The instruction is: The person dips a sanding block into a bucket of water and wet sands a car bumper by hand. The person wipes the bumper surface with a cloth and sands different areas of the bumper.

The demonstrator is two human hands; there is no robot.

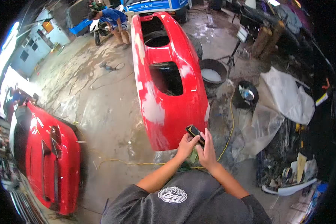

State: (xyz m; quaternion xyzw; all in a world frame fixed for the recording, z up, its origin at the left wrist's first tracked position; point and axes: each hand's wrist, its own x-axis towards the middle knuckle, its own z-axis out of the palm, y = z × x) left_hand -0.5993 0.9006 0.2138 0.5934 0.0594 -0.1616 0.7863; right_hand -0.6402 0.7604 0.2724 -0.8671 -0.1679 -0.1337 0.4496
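Observation:
My left hand (185,147) is closed around a small dark rectangular block with yellow markings (193,130); its exact kind is not clear. My right hand (208,150) presses against the other side of the block, fingers fairly straight and thumb bent toward it. Both hands are just in front of my body, at the near end of a long red car body panel (179,112). That panel has two large openings and several pale grey-white patches. Something greenish shows below my hands, partly hidden by them.
A second red panel (69,164) stands at left. A yellow cord (138,163) crosses the wet floor. On the right are a black tub of whitish liquid (212,74), a black bucket (246,94) and plastic sheeting (267,125). A person in blue (114,18) bends over farther back.

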